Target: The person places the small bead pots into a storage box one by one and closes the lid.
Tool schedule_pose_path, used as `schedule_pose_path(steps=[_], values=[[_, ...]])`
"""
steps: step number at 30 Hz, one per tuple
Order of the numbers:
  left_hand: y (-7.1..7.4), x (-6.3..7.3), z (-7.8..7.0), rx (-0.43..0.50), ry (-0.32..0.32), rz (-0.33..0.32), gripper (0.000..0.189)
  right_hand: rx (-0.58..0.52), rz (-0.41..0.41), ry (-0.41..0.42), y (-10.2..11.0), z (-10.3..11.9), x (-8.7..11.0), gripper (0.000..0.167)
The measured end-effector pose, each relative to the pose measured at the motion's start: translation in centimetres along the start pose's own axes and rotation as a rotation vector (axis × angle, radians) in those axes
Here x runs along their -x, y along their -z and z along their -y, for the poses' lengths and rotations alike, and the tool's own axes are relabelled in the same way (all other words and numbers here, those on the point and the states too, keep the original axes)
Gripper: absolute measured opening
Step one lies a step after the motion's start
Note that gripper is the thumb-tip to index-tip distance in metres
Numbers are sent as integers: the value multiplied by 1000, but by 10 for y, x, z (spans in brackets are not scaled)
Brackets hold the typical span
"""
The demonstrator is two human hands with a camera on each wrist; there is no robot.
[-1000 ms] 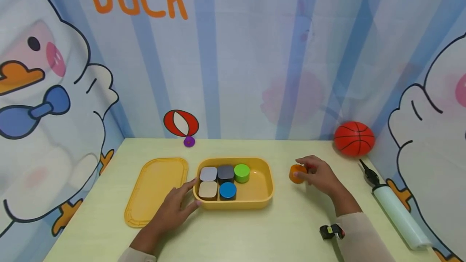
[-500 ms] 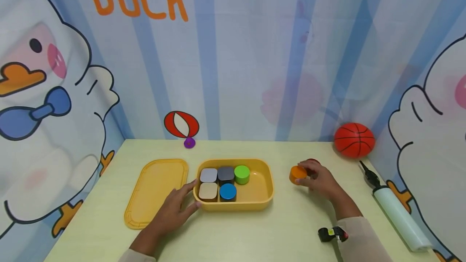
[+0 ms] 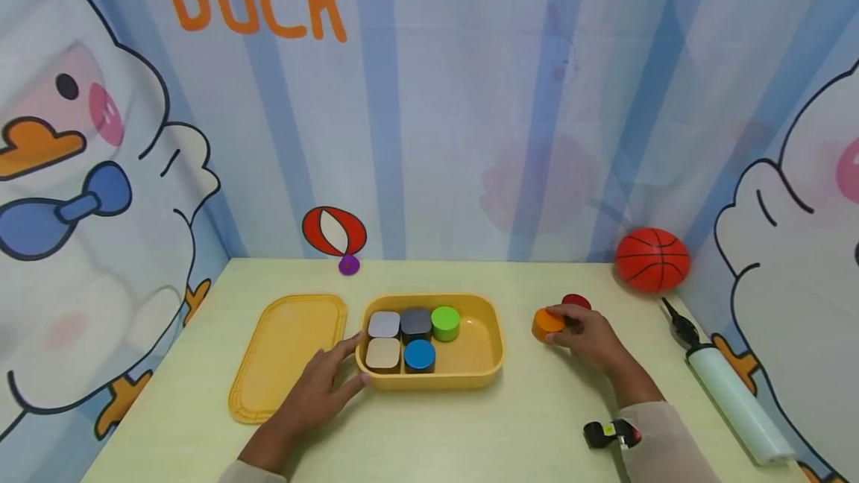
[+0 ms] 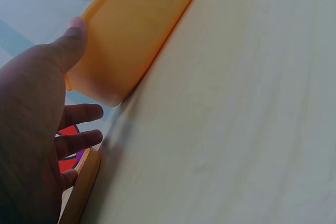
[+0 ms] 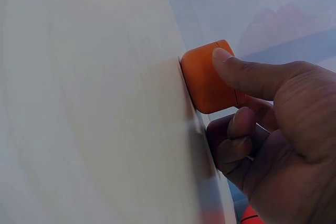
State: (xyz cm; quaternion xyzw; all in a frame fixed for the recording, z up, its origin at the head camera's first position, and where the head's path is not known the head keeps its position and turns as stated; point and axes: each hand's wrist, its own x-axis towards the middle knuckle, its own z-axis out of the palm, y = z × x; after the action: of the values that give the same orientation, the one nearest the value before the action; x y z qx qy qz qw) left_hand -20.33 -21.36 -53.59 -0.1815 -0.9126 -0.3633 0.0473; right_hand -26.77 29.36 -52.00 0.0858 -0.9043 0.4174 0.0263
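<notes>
My right hand (image 3: 593, 335) pinches a small orange lidded pot (image 3: 542, 326) between thumb and fingers, to the right of the yellow box. In the right wrist view the thumb lies on the side of the orange pot (image 5: 206, 80), which stands upright at the tabletop. Just behind that hand is a dark red round pot (image 3: 577, 301). With straight fingers my left hand (image 3: 322, 384) touches the left end of the yellow box (image 3: 443, 380). Inside are light grey (image 3: 385, 324), dark grey (image 3: 416, 322) and beige (image 3: 383, 354) square pots, plus green (image 3: 446, 322) and blue (image 3: 420, 355) round ones.
A yellow lid (image 3: 268, 371) lies left of the box, partly behind my left forearm. Back right sits a red basketball-patterned ball (image 3: 652, 260), and a pale green hand pump (image 3: 738, 397) lies along the right edge. Printed curtains surround the table (image 3: 429, 438).
The orange pot has gone from tilted to upright in my right hand, and the red pot has come into sight behind it. My left hand stays at the box.
</notes>
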Motion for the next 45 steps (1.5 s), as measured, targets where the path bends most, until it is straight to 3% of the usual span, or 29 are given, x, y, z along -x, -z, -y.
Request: schedule_pose_path(steps=[15,22,29,38,45], values=[[-2,2,-1,4,-23,-11,70,-121,-75,35,1,7,5,49],[-2,0,3,-5,-23,-14,71,-175,-88,16,-2,28,2,50],[-2,-3,4,6,-12,1,72,-209,-103,114,-11,45,2,47],[-1,-2,3,10,-10,3,72,-166,-122,83,-25,67,6,48],[0,0,4,17,-1,4,72,-214,-102,99,-40,82,8,49]])
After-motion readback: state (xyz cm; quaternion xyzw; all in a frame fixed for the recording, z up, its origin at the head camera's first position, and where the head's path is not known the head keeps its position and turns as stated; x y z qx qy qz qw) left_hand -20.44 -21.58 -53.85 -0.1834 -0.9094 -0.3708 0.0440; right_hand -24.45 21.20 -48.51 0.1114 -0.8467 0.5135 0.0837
